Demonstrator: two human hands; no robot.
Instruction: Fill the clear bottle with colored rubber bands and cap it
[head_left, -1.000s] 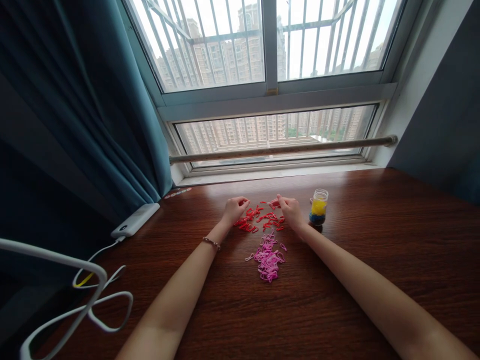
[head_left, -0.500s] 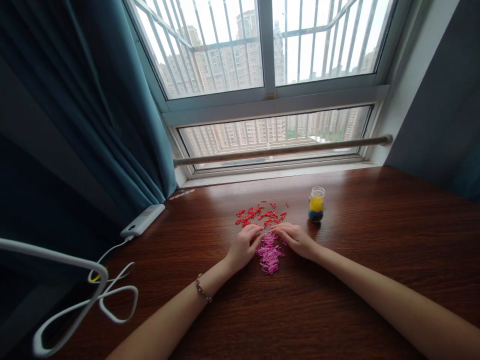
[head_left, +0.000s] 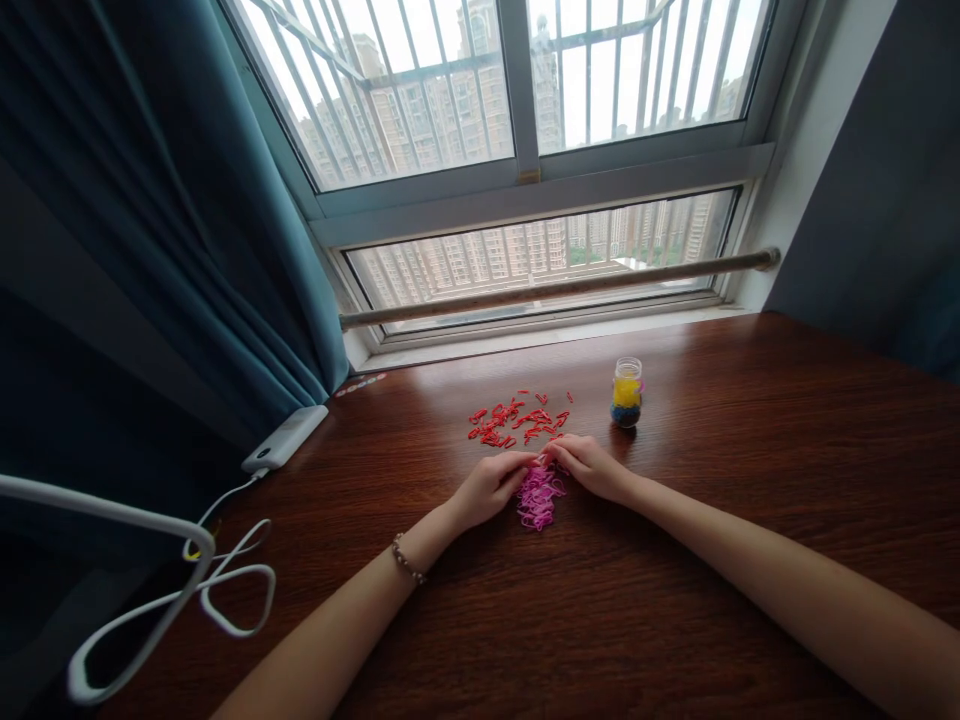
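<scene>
A small heap of pink rubber-band-like loops (head_left: 538, 500) lies on the dark wooden table. At its upper left edge is my left hand (head_left: 489, 487), fingers stretched out and thumb apart, touching the pink loops. From the other side my right hand (head_left: 592, 466) reaches in, its fingers extended and slightly bent over the top of the heap. The fingertips of both hands nearly meet there and cover some loops. Just beyond the hands, red loop-like pieces (head_left: 499, 425) are scattered loosely. No loop shows clearly gripped in either hand.
A clear jar (head_left: 627, 392) with yellow and dark blue contents stands right of the red pieces. A white power bank (head_left: 286, 440) with a cable lies at the left by the blue curtain (head_left: 247, 250). The barred window (head_left: 525, 200) is behind the table (head_left: 712, 430).
My hands have drawn closer together at the top of the pink heap, and its loops are gathered more tightly. The view has shifted slightly.
</scene>
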